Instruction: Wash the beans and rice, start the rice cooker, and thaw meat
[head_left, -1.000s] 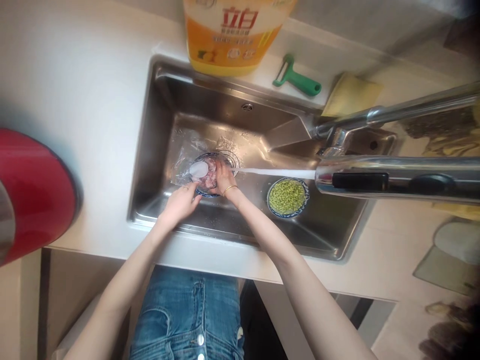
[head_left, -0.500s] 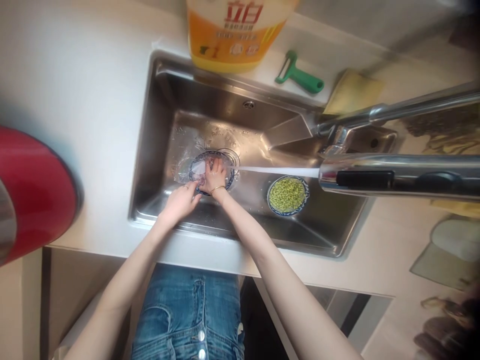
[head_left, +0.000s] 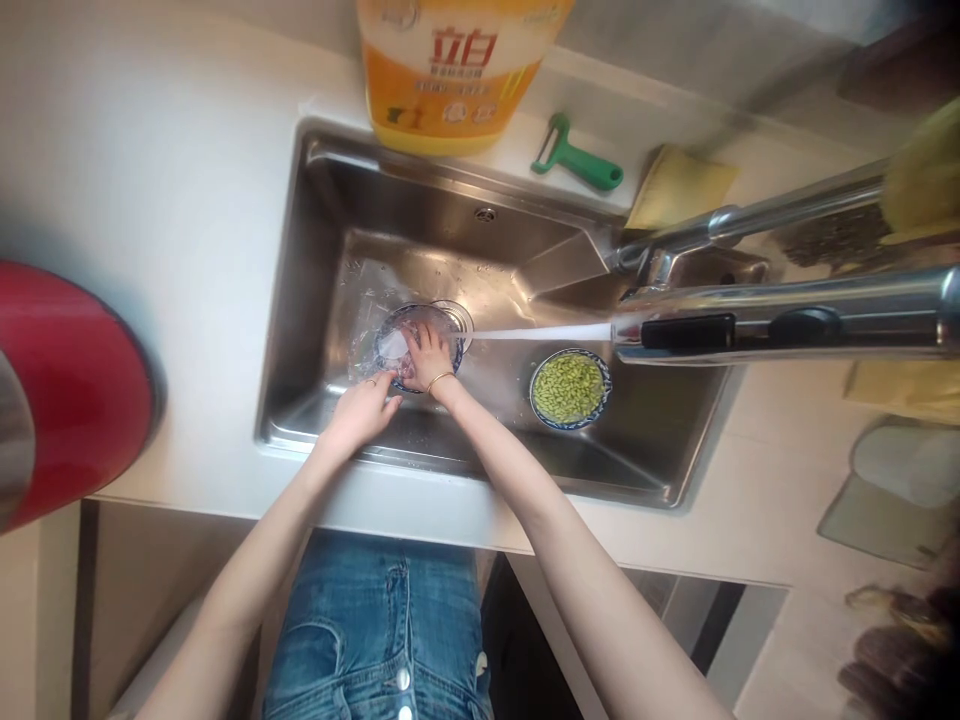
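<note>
A blue-and-white bowl [head_left: 384,337] sits in the sink by the drain, with water and pinkish pieces in it, which I cannot name for certain. My right hand [head_left: 429,355], wearing a bracelet, reaches into this bowl with its fingers spread over the pieces. At the bowl's near left rim, my left hand [head_left: 367,407] holds the edge, its thumb on the near side and fingertips partly hidden. A stream of water [head_left: 536,334] runs from the faucet [head_left: 690,335] into the bowl. Green beans [head_left: 568,388] fill a second patterned bowl [head_left: 608,385] to the right.
The metal sink [head_left: 315,270] is set into a white counter [head_left: 210,200]. Behind it stand a yellow detergent bottle [head_left: 457,90], a green peeler [head_left: 589,165] and a yellow sponge cloth [head_left: 682,185]. On the left is a red rounded appliance [head_left: 67,390].
The view has shifted slightly, so the faucet and bottle appear a little further left. My right hand's fingers have shifted a little in the bowl; my left hand stays at the rim.
</note>
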